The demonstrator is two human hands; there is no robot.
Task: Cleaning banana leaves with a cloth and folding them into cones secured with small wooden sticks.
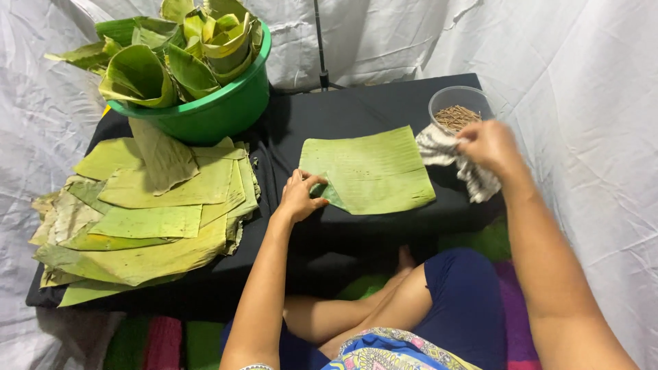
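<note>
One black table [370, 103] | white sheet walls [589, 82] | left hand [299, 196] pinching leaf [370, 171] | right hand [490, 145] gripping cloth [439, 147]

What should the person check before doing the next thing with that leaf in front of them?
1. Banana leaf piece lies flat on the black table: ok, though its near-left corner is folded up.
2. Left hand holds that folded corner: ok, fingers rest on it.
3. Right hand free: not ok, it is on the striped cloth.
4. Clear cup of small sticks within reach: ok, it stands just behind the right hand.
5. Stack of cut leaves ready at the left: ok.
6. Green tub has room left: cannot tell, folded leaf cones already heap above its rim.
</note>
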